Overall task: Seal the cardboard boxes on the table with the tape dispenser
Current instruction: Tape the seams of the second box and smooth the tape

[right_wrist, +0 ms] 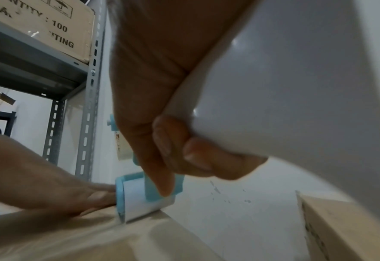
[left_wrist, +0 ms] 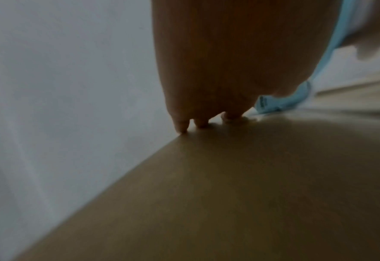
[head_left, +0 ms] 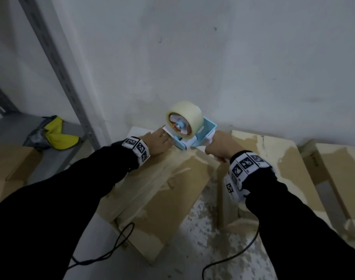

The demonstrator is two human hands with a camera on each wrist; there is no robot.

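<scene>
A light-blue tape dispenser (head_left: pixel 194 136) with a pale tape roll (head_left: pixel 183 121) rests nose-down on the far end of a cardboard box (head_left: pixel 162 190). My right hand (head_left: pixel 219 145) grips its white handle (right_wrist: pixel 285 98), index finger stretched along the blue frame (right_wrist: pixel 160 187). My left hand (head_left: pixel 159 142) lies flat on the box top just left of the dispenser, straight fingers (left_wrist: pixel 182 123) pressing down at the far edge beside the roller (right_wrist: pixel 140 201). In the left wrist view the blue dispenser (left_wrist: pixel 280 102) shows right of the fingertips.
A second cardboard box (head_left: pixel 269 174) stands to the right, a third (head_left: pixel 338 178) beyond it. A grey metal shelf (head_left: pixel 51 156) at left holds a yellow-and-grey pouch (head_left: pixel 53 134) and a box (head_left: pixel 8 168). White wall close behind. Black cables (head_left: pixel 116 245) hang near the front.
</scene>
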